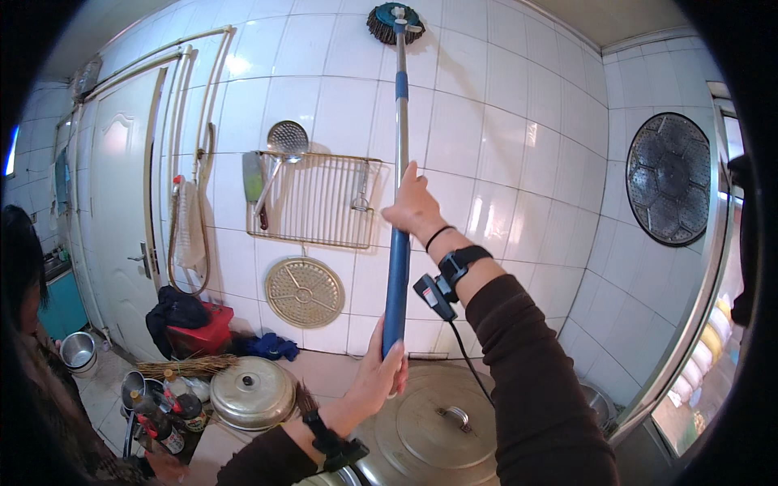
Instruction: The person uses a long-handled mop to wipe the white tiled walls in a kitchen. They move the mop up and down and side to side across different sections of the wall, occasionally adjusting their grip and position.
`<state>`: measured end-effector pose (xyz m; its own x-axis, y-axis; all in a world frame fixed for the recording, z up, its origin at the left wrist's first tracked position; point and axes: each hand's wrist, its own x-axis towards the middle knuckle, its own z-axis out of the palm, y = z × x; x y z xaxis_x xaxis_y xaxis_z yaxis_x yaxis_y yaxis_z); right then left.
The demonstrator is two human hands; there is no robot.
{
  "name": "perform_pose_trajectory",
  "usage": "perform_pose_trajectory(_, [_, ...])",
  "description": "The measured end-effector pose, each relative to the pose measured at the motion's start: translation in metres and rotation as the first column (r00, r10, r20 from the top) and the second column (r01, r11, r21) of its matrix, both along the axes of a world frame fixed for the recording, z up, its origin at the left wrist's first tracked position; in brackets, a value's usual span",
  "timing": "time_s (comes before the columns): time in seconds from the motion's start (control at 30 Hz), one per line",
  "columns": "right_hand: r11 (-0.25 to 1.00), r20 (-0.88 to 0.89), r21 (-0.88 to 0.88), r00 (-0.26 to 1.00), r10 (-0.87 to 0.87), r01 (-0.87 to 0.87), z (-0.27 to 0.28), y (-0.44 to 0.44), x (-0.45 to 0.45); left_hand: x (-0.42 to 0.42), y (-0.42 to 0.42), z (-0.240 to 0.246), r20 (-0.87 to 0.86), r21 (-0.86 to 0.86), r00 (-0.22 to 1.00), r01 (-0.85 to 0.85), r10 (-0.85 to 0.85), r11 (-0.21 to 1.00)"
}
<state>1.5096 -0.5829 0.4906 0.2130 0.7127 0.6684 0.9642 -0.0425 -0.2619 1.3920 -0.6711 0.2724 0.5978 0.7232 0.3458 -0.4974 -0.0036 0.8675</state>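
A long-handled mop brush with a dark round bristle head (395,24) stands nearly upright in front of me, its bristles against the white tiled wall (474,121). My left hand (378,372) wraps the bottom of its blue handle grip (397,291). Higher up, my right hand (416,203) holds the pole where the blue grip meets the metal tube (402,130). Behind the pole a wire rack (310,212) hangs on the wall, carrying a skimmer (287,138) and a cleaver (253,179). A round perforated steamer plate (304,291) hangs below the rack.
Beneath my arms lies a large metal lid (425,413). Left of it are a domed pot lid (252,392), dark bottles (159,428) and a red box (203,331). Another person (36,389) stands at the left. A dark perforated steamer plate (668,179) hangs at right.
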Motion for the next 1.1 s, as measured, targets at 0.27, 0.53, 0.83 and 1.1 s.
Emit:
perform_pose_trajectory(0.27, [0.974,-0.078,0.032,0.971,0.228,-0.226,-0.131,-0.028,0.032,-0.007,-0.050,-0.122,-0.178,-0.169,0.981,0.050,-0.081,0.984])
perform_pose_trajectory(0.53, [0.817,-0.197,0.255,0.799,0.568,-0.518,-0.242,-0.061,0.035,-0.035,-0.110,-0.187,-0.381,-0.301,0.922,-0.061,-0.062,0.952])
perform_pose_trajectory(0.83, [0.601,-0.446,0.390,0.428,0.786,-0.697,-0.301,-0.127,0.016,-0.071,-0.208,-0.190,-0.446,-0.582,0.894,-0.261,-0.034,0.770])
perform_pose_trajectory(1.1, [0.731,-0.346,0.271,0.645,0.681,-0.626,-0.263,-0.107,0.021,-0.074,-0.194,-0.151,-0.463,-0.287,0.886,-0.139,-0.010,0.948])
